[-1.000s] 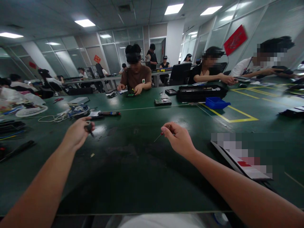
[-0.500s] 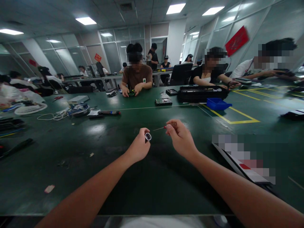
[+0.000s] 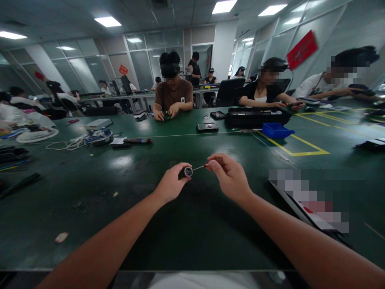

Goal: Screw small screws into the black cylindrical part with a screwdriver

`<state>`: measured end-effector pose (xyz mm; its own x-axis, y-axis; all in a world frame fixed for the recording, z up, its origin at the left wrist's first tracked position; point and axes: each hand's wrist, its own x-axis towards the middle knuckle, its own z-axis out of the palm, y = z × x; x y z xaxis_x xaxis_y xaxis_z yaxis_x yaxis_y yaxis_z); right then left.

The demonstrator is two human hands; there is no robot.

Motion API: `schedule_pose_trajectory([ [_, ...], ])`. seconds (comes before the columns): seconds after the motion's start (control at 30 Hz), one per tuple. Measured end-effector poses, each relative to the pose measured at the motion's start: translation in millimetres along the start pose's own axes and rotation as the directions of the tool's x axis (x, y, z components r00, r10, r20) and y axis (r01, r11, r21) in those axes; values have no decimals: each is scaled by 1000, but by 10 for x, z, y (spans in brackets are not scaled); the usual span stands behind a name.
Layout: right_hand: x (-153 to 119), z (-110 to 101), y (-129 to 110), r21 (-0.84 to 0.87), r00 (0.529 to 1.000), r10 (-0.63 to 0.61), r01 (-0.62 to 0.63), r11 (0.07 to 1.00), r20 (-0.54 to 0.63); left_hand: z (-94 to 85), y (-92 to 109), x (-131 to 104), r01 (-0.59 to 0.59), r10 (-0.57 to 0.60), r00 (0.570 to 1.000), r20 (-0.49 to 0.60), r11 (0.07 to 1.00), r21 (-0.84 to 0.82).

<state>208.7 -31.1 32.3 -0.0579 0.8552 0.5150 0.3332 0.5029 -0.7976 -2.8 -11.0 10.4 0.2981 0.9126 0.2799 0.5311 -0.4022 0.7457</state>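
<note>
Left fingers point(image 3: 183, 165) gripping dark cylinder point(image 3: 188, 172) — right fingers point(image 3: 214, 163) pinching thin-shafted tool point(image 3: 199, 167) — tip at cylinder.

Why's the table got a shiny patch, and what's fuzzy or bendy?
Head view: the patch on the table looks like glare from the lights; head view: walls slant at the sides, likely lens bending; head view: whether the rod touches the tube is too small to tell.

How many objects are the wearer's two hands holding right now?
2. The left hand holds a silver-rimmed round black piece; the right hand holds a thin-shafted tool, probably a screwdriver. Anything smaller within either grip could be hidden.
</note>
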Motion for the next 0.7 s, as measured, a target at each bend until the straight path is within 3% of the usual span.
schedule_pose_trajectory([
  [0.47, 6, -2, -8, -56, 1000, 3, -2, 998, 13, -6, -61, 14, -44, 44, 999, -11, 998, 40],
  [0.7, 36, -42, -74, -261, 998, 4, -18, 965, -55, -14, -83, 9, -77, 77, 997, 3, 995, 63],
])
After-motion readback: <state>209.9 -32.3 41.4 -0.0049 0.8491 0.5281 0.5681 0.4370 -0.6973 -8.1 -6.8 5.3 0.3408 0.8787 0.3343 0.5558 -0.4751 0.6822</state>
